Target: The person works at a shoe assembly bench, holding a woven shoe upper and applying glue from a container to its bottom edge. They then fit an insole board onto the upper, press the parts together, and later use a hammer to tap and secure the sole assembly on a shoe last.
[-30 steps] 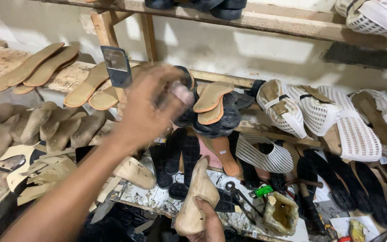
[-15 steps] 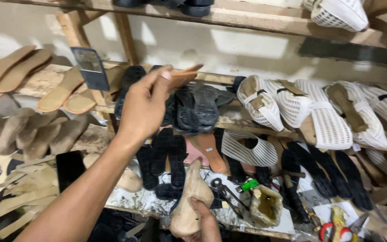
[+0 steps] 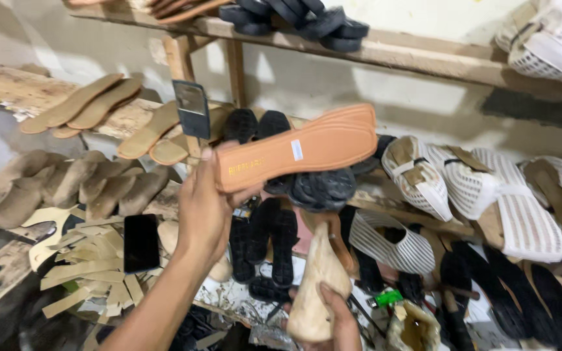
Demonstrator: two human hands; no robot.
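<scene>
Gripping an orange shoe sole (image 3: 300,148) by its heel end, my left hand (image 3: 206,211) pinches it between thumb and fingers and holds it raised and tilted, its toe pointing up and away to the right of the hand. Below and to the right, my right hand (image 3: 343,318) is curled around the base of a pale wooden shoe last (image 3: 317,283), which stands upright; how tightly the fingers wrap it I cannot quite tell, since the frame cuts them off. Behind the sole lie black soles (image 3: 274,169) on a slanted rack. Left of my left hand sit a dark phone (image 3: 141,242) on pale cut strips (image 3: 86,273), and farther left rows of tan insoles (image 3: 79,104). White woven sandals (image 3: 469,188) lie well off to the right.
</scene>
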